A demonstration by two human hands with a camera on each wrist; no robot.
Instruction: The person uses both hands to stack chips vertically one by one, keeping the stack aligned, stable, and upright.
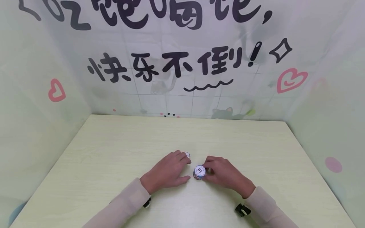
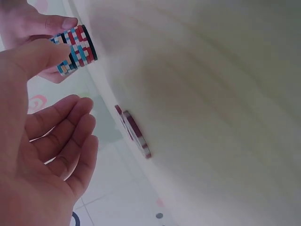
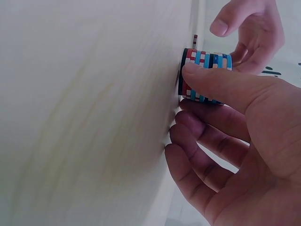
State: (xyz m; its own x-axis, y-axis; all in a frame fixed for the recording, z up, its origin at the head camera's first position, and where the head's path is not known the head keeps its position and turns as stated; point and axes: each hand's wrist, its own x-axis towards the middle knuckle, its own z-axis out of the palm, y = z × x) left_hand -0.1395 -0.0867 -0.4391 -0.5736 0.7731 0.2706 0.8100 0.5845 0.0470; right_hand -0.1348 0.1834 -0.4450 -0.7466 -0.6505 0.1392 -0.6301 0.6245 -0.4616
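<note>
A short stack of poker chips stands on the table, its white top chip marked 10. Red, blue, white and black edges show along the stack in the left wrist view. My right hand pinches it from the right, thumb and index finger on its sides; the other fingers curl loosely by the tabletop. To the left of the stack, my left hand holds nothing, its fingers relaxed and thumb apart. Just beyond its fingertips lie loose chips, partly hidden in the head view; a red-and-white-edged chip shows there.
The pale wooden table is enclosed by printed cloth at the back and both sides. A black strap piece hangs at the right wrist, and another dark piece sits under the left sleeve.
</note>
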